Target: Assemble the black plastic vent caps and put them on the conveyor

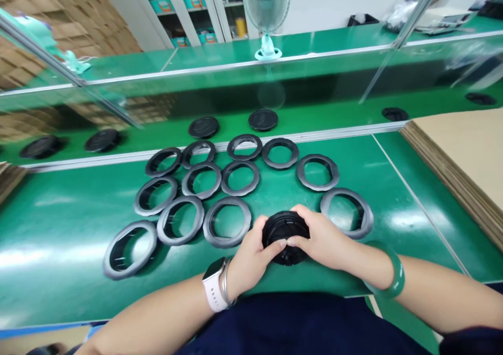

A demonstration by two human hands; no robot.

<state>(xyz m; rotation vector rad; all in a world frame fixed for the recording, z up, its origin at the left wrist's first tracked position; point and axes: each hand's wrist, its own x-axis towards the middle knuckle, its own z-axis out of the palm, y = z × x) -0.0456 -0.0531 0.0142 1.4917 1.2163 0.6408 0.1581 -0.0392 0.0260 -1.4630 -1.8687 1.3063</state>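
Between my two hands is a round black plastic part, held just above the green work surface near its front edge. My left hand grips its left side, thumb pressed on the top face. My right hand wraps the right side, and its thumb tip meets the left thumb near the middle. The fingers beneath the part are hidden. Several dark grey rings lie on the surface to the left and beyond; one ring is close to my left hand. Another ring rests just past my right wrist.
Black round discs sit along the green strip behind a metal rail, one disc straight ahead. A cardboard stack occupies the right side. Beyond a clear panel, a mint-green fan stands on a shelf. Cartons are piled at the far left.
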